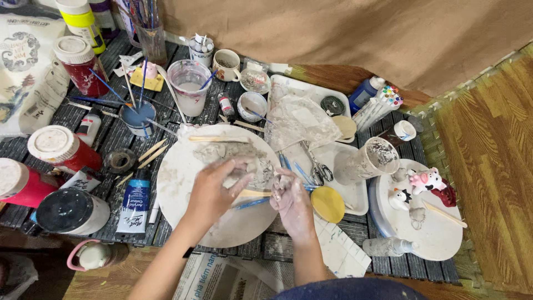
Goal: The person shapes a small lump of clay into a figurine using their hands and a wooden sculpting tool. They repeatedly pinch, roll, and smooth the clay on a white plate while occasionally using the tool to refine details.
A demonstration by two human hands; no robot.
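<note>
My left hand (pixel 214 191) hovers over a round white board (pixel 177 183) smeared with grey clay, fingers curled around a small grey lump of clay that I can barely see. My right hand (pixel 291 203), coated in clay, is closed on a small piece of clay at the board's right edge. A wooden modelling stick (pixel 256 193) and a blue-handled brush (pixel 250 203) lie on the board between the hands. Another wooden stick (pixel 216 139) rests along the board's far edge.
Red paint jars (pixel 61 149) and a blue paint tube (pixel 133 205) stand at the left. Water cups with brushes (pixel 189 86) sit behind. A white tray (pixel 355 194) holds scissors (pixel 317 166), a plastic bag and a yellow disc (pixel 327 204). Small painted figurines (pixel 425 180) stand on a round board (pixel 438 236) at the right.
</note>
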